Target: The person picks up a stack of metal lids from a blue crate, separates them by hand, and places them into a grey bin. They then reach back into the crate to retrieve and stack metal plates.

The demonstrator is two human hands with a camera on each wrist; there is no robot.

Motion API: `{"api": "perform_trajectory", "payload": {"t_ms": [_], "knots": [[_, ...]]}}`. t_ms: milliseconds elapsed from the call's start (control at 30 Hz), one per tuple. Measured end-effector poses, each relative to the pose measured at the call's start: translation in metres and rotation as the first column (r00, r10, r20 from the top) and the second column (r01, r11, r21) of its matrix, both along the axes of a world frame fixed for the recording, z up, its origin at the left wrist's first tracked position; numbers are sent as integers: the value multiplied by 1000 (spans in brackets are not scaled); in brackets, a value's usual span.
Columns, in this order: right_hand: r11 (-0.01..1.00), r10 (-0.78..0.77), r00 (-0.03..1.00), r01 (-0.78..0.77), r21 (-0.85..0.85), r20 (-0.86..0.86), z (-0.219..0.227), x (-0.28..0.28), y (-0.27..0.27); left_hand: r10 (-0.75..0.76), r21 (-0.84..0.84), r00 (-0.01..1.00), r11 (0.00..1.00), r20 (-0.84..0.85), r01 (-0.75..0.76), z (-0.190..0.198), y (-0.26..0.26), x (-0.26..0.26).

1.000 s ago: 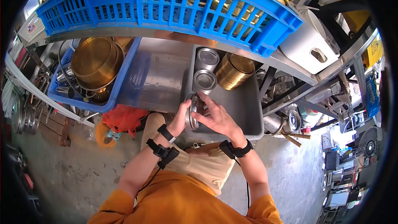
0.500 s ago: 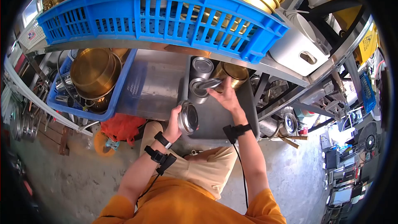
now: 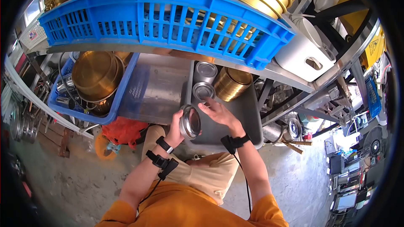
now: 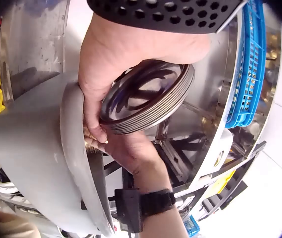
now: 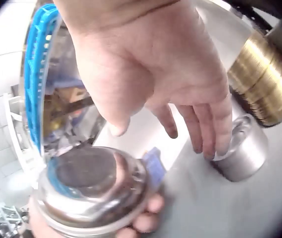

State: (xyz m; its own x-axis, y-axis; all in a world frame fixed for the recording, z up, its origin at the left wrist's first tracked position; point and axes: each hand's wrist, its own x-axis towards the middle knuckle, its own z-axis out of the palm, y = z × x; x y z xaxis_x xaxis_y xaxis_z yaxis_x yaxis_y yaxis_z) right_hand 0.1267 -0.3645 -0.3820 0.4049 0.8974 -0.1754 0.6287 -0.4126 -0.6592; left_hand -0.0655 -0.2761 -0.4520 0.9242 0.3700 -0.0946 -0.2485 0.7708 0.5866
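In the left hand (image 3: 174,131) is a nested stack of round silver dishes (image 3: 190,122), tilted on edge; the left wrist view shows several rims of the stack (image 4: 153,106) pressed together, with thumb and fingers around them. Beside it the right hand (image 3: 221,115) holds nothing, its fingers relaxed over the grey tub (image 3: 248,122). The right wrist view has this hand (image 5: 151,74) above the dishes (image 5: 94,188), fingertips overlapping a silver stack (image 5: 245,151). Two silver stacks (image 3: 205,72) and a gold stack (image 3: 233,85) stand in the tub.
A blue crate (image 3: 168,21) with gold pans fills the shelf above the tub. On the left, a blue bin (image 3: 118,96) holds brass pots. A white container (image 3: 303,54) sits at the shelf's right end. A red bag (image 3: 122,130) lies below.
The right hand took a silver dish from the left-hand stack to the nearer silver stack in the tub, then came back toward the left hand without it. The left hand kept its grip.
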Motion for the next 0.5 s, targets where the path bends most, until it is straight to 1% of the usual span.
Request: {"api": "perform_trajectory", "payload": {"t_ms": [67, 100, 167, 200, 267, 300, 367, 500], "knots": [[980, 135, 991, -130, 152, -25, 28, -31, -9, 21, 68, 1000, 997, 2, -21, 10, -2, -1], [981, 134, 990, -128, 147, -33, 42, -46, -13, 20, 62, 1000, 998, -6, -20, 7, -2, -1], [973, 224, 971, -228, 42, 77, 60, -67, -17, 15, 134, 999, 991, 33, -19, 1, -1, -1], [974, 221, 973, -224, 40, 70, 57, -69, -19, 12, 132, 1000, 991, 27, -15, 6, -3, -1], [976, 189, 979, -196, 93, 72, 53, -71, -21, 82, 116, 996, 990, 22, -84, 18, -9, -1], [977, 188, 980, -194, 92, 70, 50, -71, -22, 82, 114, 996, 990, 21, -83, 15, -8, -1], [983, 137, 985, -148, 109, 104, 43, -71, -24, 51, 186, 998, 982, -41, -43, 8, -6, 1], [984, 135, 989, -142, 107, 64, 49, -72, -29, 38, 200, 996, 980, -86, -20, 17, -8, -2]]}}
